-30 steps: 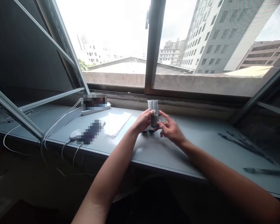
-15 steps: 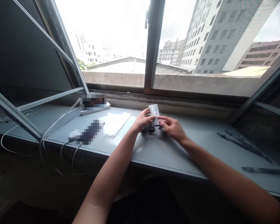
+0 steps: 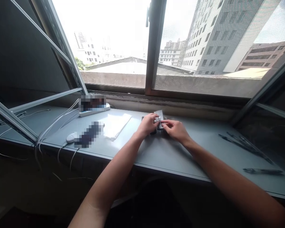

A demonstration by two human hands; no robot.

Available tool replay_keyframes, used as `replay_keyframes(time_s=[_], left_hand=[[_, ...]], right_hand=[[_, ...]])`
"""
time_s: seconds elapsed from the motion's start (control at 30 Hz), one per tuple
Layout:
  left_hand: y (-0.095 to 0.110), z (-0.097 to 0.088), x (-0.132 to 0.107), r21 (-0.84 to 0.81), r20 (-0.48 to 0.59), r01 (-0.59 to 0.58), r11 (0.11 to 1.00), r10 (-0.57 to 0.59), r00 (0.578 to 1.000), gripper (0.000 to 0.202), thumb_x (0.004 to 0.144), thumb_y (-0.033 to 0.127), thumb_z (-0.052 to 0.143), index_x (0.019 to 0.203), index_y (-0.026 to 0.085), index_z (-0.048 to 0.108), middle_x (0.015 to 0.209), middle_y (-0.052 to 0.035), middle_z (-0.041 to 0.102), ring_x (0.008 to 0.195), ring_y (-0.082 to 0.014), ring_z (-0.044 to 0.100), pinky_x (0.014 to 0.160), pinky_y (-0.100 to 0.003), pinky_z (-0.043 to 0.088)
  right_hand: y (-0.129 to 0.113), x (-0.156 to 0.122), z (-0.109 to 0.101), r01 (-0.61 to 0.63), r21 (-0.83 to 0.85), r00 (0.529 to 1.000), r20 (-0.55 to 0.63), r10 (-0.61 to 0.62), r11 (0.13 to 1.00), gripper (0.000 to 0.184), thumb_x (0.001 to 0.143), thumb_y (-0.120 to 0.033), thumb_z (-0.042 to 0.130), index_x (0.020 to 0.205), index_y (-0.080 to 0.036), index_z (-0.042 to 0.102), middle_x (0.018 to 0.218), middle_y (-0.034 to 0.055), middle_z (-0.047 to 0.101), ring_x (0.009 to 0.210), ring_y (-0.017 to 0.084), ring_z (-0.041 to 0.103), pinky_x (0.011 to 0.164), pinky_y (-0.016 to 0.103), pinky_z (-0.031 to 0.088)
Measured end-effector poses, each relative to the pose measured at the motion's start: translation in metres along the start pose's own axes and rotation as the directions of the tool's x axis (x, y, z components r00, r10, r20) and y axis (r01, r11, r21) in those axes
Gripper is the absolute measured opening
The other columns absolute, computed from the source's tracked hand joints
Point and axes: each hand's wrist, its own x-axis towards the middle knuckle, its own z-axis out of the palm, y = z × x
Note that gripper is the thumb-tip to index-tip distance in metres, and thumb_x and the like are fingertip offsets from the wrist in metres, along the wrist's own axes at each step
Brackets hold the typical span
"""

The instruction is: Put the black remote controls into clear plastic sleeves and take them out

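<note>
Between my two hands is a small clear plastic bag (image 3: 159,113), tilted up from the desk, with a dark edge at its lower end. My left hand (image 3: 147,124) closes on the bag's left side, fingers curled over its face. At the right lower edge, my right hand (image 3: 175,129) pinches the bag between thumb and fingertips. Under my left hand lie black remote controls, mostly covered; the end of one remote control (image 3: 153,132) shows below the fingers. What the bag contains is too small to make out.
Flat clear plastic bags (image 3: 117,126) lie left of my hands. Farther left are a white round charger (image 3: 70,138), a blurred-out item, a power strip (image 3: 95,112) and loose white cables. Several black pens (image 3: 262,171) lie right. Metal frames flank the desk (image 3: 180,161) below the window.
My left hand has moved slightly right and down, now covering more of the bag and the remote controls. The bag has dropped a little closer to the desk. The view has shifted slightly.
</note>
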Motion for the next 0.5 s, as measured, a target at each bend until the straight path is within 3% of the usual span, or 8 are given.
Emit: replay_keyframes(time_s=[0.1,0.2,0.33,0.43,0.5], left_hand=[[0.001,-0.002,-0.003,0.140,0.017,-0.086,0.986,0.085,0.996,0.027,0.091,0.014,0.073,0.114,0.023,0.083,0.136,-0.0122,0.073,0.128,-0.0301,0.068,0.118,-0.043,0.050],[0.001,-0.005,-0.005,0.237,-0.014,-0.098,0.967,0.105,0.994,0.024,0.096,0.016,0.067,0.113,0.023,0.082,0.131,-0.0122,0.073,0.122,-0.0287,0.069,0.115,-0.042,0.051],[0.000,-0.014,-0.003,0.361,-0.113,-0.039,0.932,0.085,0.990,0.025,0.102,0.019,0.058,0.111,0.020,0.081,0.126,-0.0141,0.073,0.117,-0.0294,0.068,0.107,-0.041,0.053],[-0.001,-0.025,-0.002,0.462,-0.187,0.057,0.885,0.034,0.982,0.028,0.105,0.022,0.054,0.111,0.020,0.081,0.125,-0.0146,0.073,0.118,-0.0303,0.065,0.107,-0.041,0.050],[-0.001,-0.031,-0.003,0.527,-0.229,0.136,0.839,-0.014,0.973,0.030,0.106,0.022,0.051,0.113,0.021,0.081,0.126,-0.0150,0.072,0.122,-0.0315,0.062,0.109,-0.043,0.048]], right_hand=[[0.004,0.001,0.003,0.059,-0.053,0.997,0.049,-0.056,0.997,0.028,0.095,-0.036,0.069,0.110,-0.023,0.089,0.098,0.0072,0.086,0.084,0.025,0.078,0.078,0.034,0.059],[0.007,0.002,0.004,0.111,-0.117,0.991,0.083,-0.102,0.987,0.027,0.094,-0.037,0.070,0.104,-0.022,0.090,0.096,0.0077,0.082,0.080,0.023,0.073,0.078,0.035,0.058],[0.012,0.002,0.004,0.135,-0.169,0.991,0.044,-0.129,0.976,0.027,0.098,-0.037,0.067,0.106,-0.023,0.089,0.101,0.0091,0.078,0.087,0.025,0.071,0.082,0.037,0.057],[0.021,0.004,0.006,0.191,-0.186,0.981,-0.005,-0.195,0.964,0.036,0.100,-0.039,0.065,0.127,-0.024,0.084,0.115,0.0122,0.076,0.108,0.031,0.068,0.099,0.045,0.055],[0.028,0.005,0.009,0.226,-0.199,0.973,0.011,-0.228,0.953,0.037,0.101,-0.040,0.064,0.127,-0.023,0.084,0.125,0.0139,0.075,0.121,0.035,0.063,0.111,0.051,0.050]])
